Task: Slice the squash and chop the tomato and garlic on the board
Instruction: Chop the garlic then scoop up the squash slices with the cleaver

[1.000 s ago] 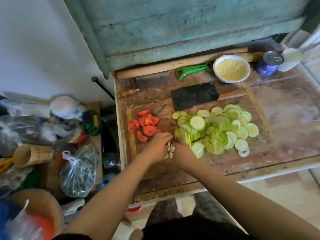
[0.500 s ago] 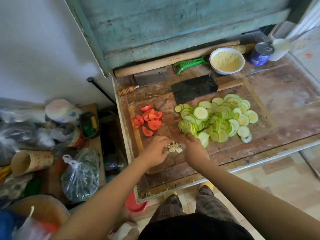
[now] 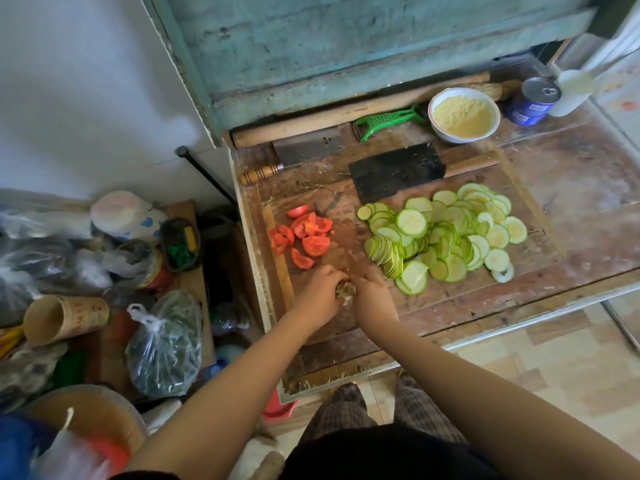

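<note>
On the wooden board [image 3: 450, 299] lie red tomato chunks [image 3: 306, 237] at the left and a heap of thin green squash slices [image 3: 443, 240] at the right. At the board's near edge a small pile of pale garlic pieces [image 3: 346, 291] sits between my hands. My left hand [image 3: 318, 294] and my right hand [image 3: 374, 301] meet over it, fingers curled round the pieces from both sides, so most of the garlic is hidden. A dark cleaver [image 3: 398, 171] lies at the far edge of the board, untouched.
A second cleaver [image 3: 308, 148], a green peeler [image 3: 388, 121], a white bowl [image 3: 433, 110] of yellow powder, a blue can [image 3: 533, 98] and a white bottle [image 3: 571, 90] line the back of the table. Bags, a paper cup [image 3: 62, 318] and clutter fill the low stand at left.
My two hands have drawn together over the garlic, which showed loose between them half a second ago. Tomato, squash and cleavers lie as before.
</note>
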Demonstrator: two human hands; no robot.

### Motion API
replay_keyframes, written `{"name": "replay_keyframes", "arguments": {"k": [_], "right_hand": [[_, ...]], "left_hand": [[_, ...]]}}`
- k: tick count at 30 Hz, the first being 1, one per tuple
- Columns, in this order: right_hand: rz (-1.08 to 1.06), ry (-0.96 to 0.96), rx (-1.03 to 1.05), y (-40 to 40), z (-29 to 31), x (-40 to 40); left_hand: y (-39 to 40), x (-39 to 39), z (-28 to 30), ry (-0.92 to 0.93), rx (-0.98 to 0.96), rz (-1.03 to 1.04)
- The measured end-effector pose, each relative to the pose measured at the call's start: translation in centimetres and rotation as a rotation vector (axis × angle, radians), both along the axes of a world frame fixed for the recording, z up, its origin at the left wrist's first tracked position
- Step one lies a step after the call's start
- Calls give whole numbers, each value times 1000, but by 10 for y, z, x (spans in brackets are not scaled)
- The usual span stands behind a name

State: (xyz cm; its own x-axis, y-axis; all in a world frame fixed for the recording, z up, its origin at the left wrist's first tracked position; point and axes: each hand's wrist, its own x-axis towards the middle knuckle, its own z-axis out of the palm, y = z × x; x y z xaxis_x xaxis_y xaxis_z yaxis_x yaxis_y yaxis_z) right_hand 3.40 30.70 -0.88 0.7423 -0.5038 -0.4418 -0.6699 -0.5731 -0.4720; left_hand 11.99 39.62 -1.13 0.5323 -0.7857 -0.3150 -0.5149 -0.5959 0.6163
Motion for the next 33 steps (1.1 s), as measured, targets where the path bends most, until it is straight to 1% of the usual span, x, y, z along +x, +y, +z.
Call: {"name": "replay_keyframes", "arguments": {"k": [3,5,9,12,16,20,22,24,27,29,31,33], "right_hand": [[-59,-32,7,-7,3,-1],[-84,-6,-18,-8,4,0],[-11,21,4,-2,8,3],[39,-26,15,-6,15,3],[17,-135,35,-28,27,2],[-54,-173,-55,-66,41,2],[-89,-187,-138,-89,46,2],[-71,-153,-243,-111,48,6],[20,-52,-385,-135,52,20],[102,44,-373,-156,50,33],[198,136,-297,-175,42,43],[263,194,-220,-188,33,46]], "left_hand": [[0,3,2,2,15,4],[-1,4,3,19,36,-4],[-8,2,5,9,33,-25],[-8,4,5,-4,41,-32],[-16,7,11,-61,1,-4],[-47,11,22,-42,-90,71],[-72,16,26,-51,-65,90],[-98,20,29,-35,11,132],[-128,26,32,97,113,247],[-146,30,27,146,168,299],[-159,32,19,96,201,322],[-163,29,14,79,166,369]]}}
